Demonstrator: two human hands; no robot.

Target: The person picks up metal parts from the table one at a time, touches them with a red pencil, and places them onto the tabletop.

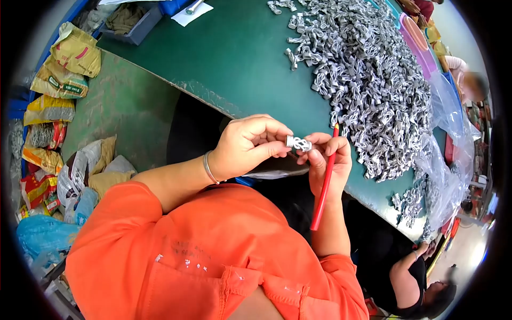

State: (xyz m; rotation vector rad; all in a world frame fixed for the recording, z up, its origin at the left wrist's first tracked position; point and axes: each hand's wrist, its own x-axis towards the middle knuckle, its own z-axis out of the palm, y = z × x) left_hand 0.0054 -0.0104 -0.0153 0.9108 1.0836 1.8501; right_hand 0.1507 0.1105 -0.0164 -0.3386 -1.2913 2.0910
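Observation:
In front of my body, a small silver metal part with a ribbed round end and a twisted, open-looped body is held between both hands. The thumb and fingertips of my left hand pinch its ribbed end. My right hand grips the looped end with thumb and fingers. Across that same hand lies a red pencil, its yellowish tip pointing up toward the pile. Just beyond my right hand, a large heap of similar metal parts covers the green table.
A grey bin with cloth stands at the table's far left corner, near a white paper. Filled sacks line the left side. Clear plastic bags and pink trays border the heap. A co-worker sits at lower right.

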